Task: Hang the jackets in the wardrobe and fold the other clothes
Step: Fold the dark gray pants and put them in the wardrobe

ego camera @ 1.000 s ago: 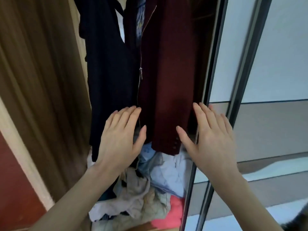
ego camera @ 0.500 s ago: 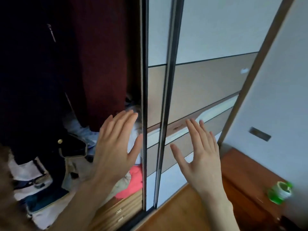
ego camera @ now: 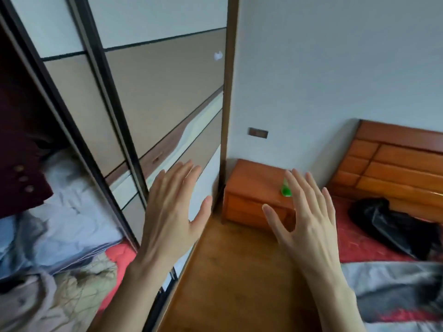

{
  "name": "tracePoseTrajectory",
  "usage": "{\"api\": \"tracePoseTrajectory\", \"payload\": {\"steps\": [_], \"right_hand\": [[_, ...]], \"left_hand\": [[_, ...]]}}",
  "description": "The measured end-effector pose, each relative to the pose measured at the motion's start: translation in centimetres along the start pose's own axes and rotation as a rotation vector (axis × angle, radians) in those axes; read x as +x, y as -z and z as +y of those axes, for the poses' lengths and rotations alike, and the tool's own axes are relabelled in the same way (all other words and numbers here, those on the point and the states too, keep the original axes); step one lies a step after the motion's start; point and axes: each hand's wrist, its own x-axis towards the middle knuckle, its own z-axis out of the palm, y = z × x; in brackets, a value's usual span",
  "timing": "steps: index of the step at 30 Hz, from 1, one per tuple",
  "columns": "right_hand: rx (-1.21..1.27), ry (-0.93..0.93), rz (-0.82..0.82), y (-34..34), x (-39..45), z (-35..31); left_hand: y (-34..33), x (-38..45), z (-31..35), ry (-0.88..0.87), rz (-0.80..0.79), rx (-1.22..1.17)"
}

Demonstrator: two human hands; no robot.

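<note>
My left hand [ego camera: 171, 216] and my right hand [ego camera: 306, 221] are raised in front of me, palms down, fingers spread, holding nothing. At the far left a dark red jacket [ego camera: 21, 149] hangs inside the wardrobe [ego camera: 79, 130], its buttoned cuff low. Under it lies a heap of loose clothes [ego camera: 62, 236], light blue, beige and red. On the bed at the right rests a black garment [ego camera: 393, 224], and a grey piece [ego camera: 395, 283] lies nearer to me.
Sliding wardrobe doors [ego camera: 153, 92] stand between the open section and the wall. A wooden nightstand [ego camera: 254, 188] holds a green bottle [ego camera: 285, 188]. The bed has a wooden headboard [ego camera: 395, 161] and red cover [ego camera: 354, 240]. Wooden floor [ego camera: 235, 271] runs between wardrobe and bed.
The view has swung right, from the hanging jackets to the nightstand and bed. Both hands stayed spread and empty in front of me.
</note>
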Motion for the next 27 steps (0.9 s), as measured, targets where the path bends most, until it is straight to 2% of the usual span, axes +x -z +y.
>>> {"api": "tracePoseTrajectory", "payload": {"steps": [9,17,27], "right_hand": [[-0.195,-0.328,0.032,5.3,-7.6,9.3],[-0.277,-0.573,0.070,11.4,-14.1,18.1],[-0.389,-0.750,0.111,19.0,-22.5,28.1]], "left_hand": [[-8.6,0.9,9.5,-0.153,-0.257,-0.247],[-15.5,0.0,21.3,-0.317,-0.395,-0.338],[-22.1,-2.6,37.2,-0.502,-0.502,-0.426]]}}
